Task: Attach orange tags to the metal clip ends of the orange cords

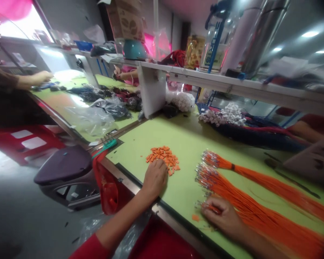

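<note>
On the green table lies a heap of small flat orange pieces (164,156). My left hand (154,177) rests at the near edge of this heap, fingers bent down and together; its fingertips are hidden, so what they pinch cannot be made out. My right hand (223,215) is curled with thumb and forefinger closed on the ends of some orange cords, beside a large bundle of orange cords (240,198) with shiny metal-looking tips. One loose orange piece (195,217) lies just left of the right hand. A second, tied orange bundle (248,172) stretches behind the first.
A white shelf (183,70) with bottles and a box crosses the table's back. Dark cords with white ends (224,116) lie beneath it. Plastic bags (94,117) lie at left. A stool (66,163) stands beside the table; other people's arms (35,79) show at the sides.
</note>
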Demonstrator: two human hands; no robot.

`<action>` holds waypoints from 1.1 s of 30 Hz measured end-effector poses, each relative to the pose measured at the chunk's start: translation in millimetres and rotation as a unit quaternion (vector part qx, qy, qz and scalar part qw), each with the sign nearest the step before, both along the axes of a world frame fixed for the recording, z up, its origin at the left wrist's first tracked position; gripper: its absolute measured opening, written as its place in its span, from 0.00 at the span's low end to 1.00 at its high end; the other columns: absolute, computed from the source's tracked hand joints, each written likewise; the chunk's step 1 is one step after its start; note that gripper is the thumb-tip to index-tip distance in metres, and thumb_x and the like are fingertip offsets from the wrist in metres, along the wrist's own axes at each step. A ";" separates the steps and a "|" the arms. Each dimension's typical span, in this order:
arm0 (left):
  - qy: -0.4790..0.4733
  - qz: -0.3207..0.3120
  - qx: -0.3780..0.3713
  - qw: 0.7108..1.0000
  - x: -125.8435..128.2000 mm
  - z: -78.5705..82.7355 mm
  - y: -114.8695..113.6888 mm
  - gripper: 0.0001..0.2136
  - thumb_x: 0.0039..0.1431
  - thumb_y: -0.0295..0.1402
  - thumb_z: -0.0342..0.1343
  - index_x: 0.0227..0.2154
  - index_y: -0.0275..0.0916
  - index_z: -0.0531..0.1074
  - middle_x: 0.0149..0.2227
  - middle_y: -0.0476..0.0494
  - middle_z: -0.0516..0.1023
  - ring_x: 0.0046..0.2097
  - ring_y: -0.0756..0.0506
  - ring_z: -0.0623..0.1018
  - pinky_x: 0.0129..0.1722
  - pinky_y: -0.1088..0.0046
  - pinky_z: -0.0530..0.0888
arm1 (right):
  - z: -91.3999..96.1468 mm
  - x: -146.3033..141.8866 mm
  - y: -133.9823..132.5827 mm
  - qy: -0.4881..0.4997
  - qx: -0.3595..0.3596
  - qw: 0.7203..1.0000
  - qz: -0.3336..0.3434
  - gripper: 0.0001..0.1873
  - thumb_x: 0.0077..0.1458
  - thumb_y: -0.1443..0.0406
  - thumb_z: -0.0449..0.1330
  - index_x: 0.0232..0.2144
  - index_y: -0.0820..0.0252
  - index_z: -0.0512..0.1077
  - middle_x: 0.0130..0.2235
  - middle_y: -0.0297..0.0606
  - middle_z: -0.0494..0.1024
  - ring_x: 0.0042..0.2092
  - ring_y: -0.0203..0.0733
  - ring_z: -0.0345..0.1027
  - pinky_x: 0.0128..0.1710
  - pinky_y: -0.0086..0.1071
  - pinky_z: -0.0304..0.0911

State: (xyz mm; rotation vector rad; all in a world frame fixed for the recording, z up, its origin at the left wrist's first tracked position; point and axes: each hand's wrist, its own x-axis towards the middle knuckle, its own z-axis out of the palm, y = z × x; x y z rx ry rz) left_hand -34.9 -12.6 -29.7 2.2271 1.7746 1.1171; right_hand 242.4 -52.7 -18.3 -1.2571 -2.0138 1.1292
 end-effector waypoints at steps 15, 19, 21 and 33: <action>-0.443 0.065 -0.039 0.893 -127.7 115.9 111.4 0.08 0.56 0.32 0.59 0.26 0.36 0.67 0.25 0.47 0.77 0.33 0.47 0.81 0.37 0.69 0.78 | -13.4 8.7 1.9 -0.023 -0.071 0.996 -0.043 0.23 0.52 0.46 0.61 0.21 0.59 0.72 0.21 0.36 0.70 0.25 0.39 0.65 0.23 0.28 0.62; -0.529 -0.025 -0.142 0.836 -70.3 80.9 70.5 0.07 0.52 0.31 0.63 0.28 0.34 0.72 0.28 0.41 0.81 0.32 0.46 0.82 0.37 0.66 0.80 | -15.3 11.2 2.9 -0.027 -0.076 0.996 -0.039 0.24 0.52 0.45 0.61 0.21 0.59 0.72 0.21 0.35 0.69 0.25 0.39 0.64 0.24 0.28 0.62; -0.560 -0.053 -0.190 0.804 -40.5 64.4 43.2 0.06 0.52 0.31 0.63 0.29 0.35 0.72 0.27 0.41 0.81 0.30 0.46 0.81 0.34 0.66 0.79 | -17.8 13.4 4.0 -0.026 -0.069 0.997 -0.030 0.24 0.53 0.46 0.60 0.21 0.60 0.72 0.21 0.35 0.69 0.24 0.38 0.63 0.24 0.28 0.62; -0.649 -0.111 -0.384 0.647 53.7 31.8 -59.6 0.11 0.49 0.37 0.68 0.34 0.39 0.79 0.26 0.48 0.77 0.25 0.53 0.73 0.26 0.79 0.72 | 17.4 2.5 -4.4 0.078 -0.061 0.992 -0.075 0.21 0.50 0.48 0.64 0.23 0.61 0.71 0.23 0.33 0.68 0.25 0.34 0.58 0.25 0.27 0.57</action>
